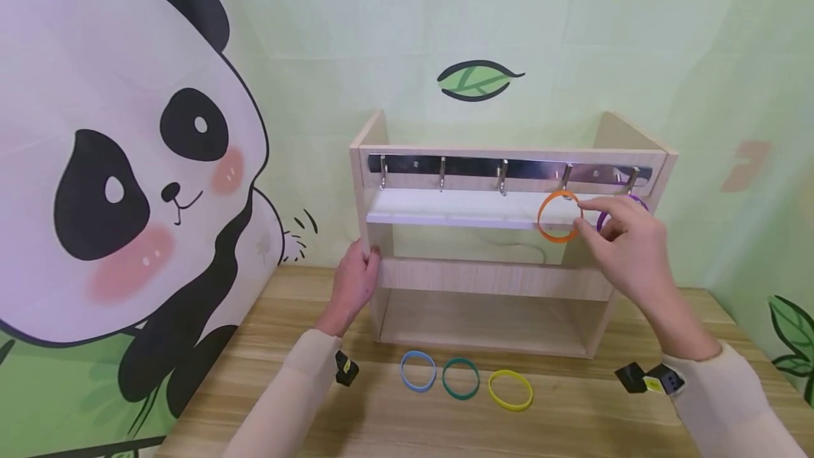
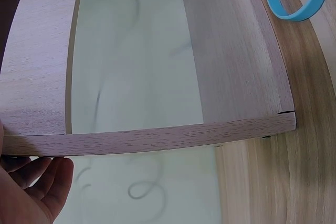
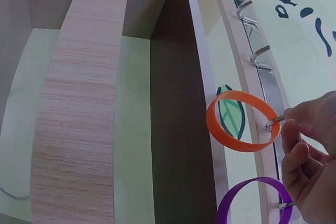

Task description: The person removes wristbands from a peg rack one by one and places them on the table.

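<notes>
My right hand (image 1: 629, 246) pinches the right edge of an orange silicone wristband (image 1: 540, 221) between thumb and forefinger. The band is at the fourth hook (image 1: 567, 177) from the left; in the right wrist view that hook's tip shows at the band's edge beside the fingertips. A purple wristband (image 3: 231, 195) hangs on the rightmost hook, partly behind the right hand in the head view. My left hand (image 1: 355, 278) grips the left side panel of a wooden shelf (image 1: 496, 278). In the left wrist view its fingers (image 2: 59, 184) lie against the panel's outer side.
Blue (image 1: 403, 375), green (image 1: 445, 385) and yellow (image 1: 511, 408) wristbands lie in a row on the wooden table (image 1: 572, 423) before the shelf. A metal hook rail (image 1: 473, 167) spans the shelf's upper front. Behind stands a backdrop with a printed panda (image 1: 127, 27).
</notes>
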The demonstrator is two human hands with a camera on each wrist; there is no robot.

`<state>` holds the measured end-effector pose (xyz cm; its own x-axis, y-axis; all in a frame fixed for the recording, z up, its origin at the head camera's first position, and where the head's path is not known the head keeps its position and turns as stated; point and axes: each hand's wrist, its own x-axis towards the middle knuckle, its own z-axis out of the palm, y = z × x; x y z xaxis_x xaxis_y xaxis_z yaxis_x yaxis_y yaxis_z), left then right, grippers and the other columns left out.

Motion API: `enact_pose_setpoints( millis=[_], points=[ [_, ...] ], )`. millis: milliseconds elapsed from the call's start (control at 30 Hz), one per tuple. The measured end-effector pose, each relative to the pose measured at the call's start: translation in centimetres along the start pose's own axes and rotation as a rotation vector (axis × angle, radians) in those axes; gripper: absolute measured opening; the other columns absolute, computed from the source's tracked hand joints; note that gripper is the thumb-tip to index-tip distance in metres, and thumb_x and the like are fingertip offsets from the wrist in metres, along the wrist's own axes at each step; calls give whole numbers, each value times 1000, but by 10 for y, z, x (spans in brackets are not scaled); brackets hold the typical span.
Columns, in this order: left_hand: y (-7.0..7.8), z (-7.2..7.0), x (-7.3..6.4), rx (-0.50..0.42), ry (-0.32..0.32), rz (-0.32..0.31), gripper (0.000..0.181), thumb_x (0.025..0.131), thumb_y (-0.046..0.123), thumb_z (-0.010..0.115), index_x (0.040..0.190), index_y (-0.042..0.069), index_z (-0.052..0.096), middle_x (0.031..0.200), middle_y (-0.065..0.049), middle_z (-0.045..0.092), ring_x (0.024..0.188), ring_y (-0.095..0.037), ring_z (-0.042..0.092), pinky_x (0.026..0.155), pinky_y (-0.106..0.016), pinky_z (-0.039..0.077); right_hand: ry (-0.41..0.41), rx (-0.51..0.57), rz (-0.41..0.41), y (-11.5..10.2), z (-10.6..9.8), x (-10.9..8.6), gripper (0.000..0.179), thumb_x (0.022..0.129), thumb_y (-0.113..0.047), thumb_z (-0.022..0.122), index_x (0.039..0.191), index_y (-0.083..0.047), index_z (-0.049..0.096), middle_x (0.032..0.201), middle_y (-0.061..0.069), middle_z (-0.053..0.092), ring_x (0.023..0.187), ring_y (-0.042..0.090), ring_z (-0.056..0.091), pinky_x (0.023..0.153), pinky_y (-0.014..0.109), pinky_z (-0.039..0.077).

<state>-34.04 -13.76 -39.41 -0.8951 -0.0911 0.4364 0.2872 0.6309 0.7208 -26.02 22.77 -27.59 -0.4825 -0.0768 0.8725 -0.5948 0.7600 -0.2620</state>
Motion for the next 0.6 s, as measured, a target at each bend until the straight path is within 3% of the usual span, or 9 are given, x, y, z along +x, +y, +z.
enact_pose_setpoints(
  millis=[333, 433, 600],
  points=[
    [0, 1, 1, 8, 18, 20, 29, 99, 27, 40, 108, 4, 56, 110, -16, 58, 94, -30, 57, 76, -46, 50, -71, -10, 127, 3, -1, 8, 27, 80, -2, 72, 107, -2, 69, 107, 15, 64, 53, 9, 48, 44, 9, 36],
    [0, 1, 0, 7, 17, 18, 30, 99, 27, 40, 109, 4, 56, 109, -16, 58, 94, -30, 57, 76, -46, 50, -96, -28, 154, 5, 1, 9, 27, 81, -4, 71, 108, -3, 69, 105, 15, 65, 53, 13, 49, 43, 11, 37],
    [-2, 2, 0, 10, 17, 17, 30, 99, 28, 39, 109, 5, 55, 109, -15, 58, 94, -29, 58, 76, -46, 51, -144, -29, 215, 6, 5, 10, 26, 84, -9, 69, 110, -4, 68, 87, 15, 65, 51, 17, 49, 39, 19, 37]
  ],
)
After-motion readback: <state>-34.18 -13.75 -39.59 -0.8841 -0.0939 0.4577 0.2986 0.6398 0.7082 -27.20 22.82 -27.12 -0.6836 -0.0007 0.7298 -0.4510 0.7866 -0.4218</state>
